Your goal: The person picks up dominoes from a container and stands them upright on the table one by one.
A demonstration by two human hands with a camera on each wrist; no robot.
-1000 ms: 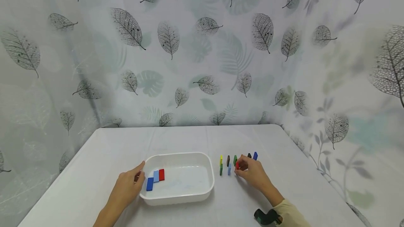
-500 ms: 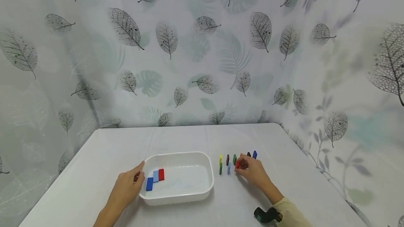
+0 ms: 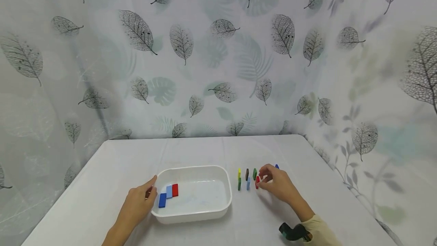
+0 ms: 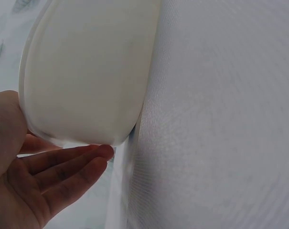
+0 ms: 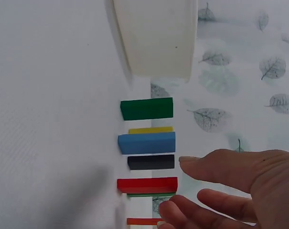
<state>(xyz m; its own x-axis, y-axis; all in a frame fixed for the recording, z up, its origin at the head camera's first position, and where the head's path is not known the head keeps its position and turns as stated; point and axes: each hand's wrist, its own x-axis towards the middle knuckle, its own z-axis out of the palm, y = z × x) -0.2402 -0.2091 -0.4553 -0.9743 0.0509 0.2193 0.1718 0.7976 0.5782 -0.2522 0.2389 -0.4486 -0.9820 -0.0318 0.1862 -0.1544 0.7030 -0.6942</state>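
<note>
My left hand point(image 3: 139, 200) rests its fingertips against the left end of a white plastic tray point(image 3: 191, 214); in the left wrist view its fingers are nearly straight along the tray's outer wall. My right hand point(image 3: 278, 183) is beside a red domino point(image 3: 257, 182) that stands upright on the table. In the right wrist view thumb and fingers are spread apart around the red domino's end, with nothing pinched between them. To its left stand a light blue domino point(image 3: 248, 183) and a dark green domino point(image 3: 239, 184).
Behind stand a yellow domino point(image 3: 239, 173), a brown domino point(image 3: 247, 174) and a green domino point(image 3: 254, 174). A blue domino point(image 3: 277, 166) shows past my right hand; an orange-red domino point(image 5: 143, 221) appears in the right wrist view. Red point(image 3: 175, 190), light blue point(image 3: 169, 191) and dark blue point(image 3: 162, 200) dominoes lie in the tray.
My right hand has let go of the red domino, which stays standing, and its fingers have spread and shifted slightly right. The left hand and tray keep their places.
</note>
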